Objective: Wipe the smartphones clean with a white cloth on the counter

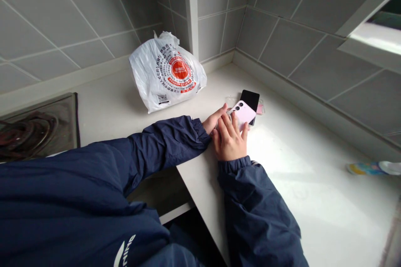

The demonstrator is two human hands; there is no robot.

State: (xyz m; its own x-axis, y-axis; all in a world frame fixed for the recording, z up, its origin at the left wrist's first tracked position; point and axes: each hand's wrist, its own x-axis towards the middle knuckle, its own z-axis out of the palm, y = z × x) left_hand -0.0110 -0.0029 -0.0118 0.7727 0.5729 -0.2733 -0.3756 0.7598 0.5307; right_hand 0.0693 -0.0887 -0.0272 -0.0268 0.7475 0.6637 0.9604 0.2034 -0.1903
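Fingers of the right hand (228, 139) spread across a glossy pale pink flip phone (242, 112), its black half angled beyond, while the left hand (214, 119) presses its edge; a clear case (231, 101) lies just behind on the white countertop (297, 167), near a red-printed white plastic carrier bag (166, 73)

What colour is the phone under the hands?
The phone is pale pink, shown best in the head view.
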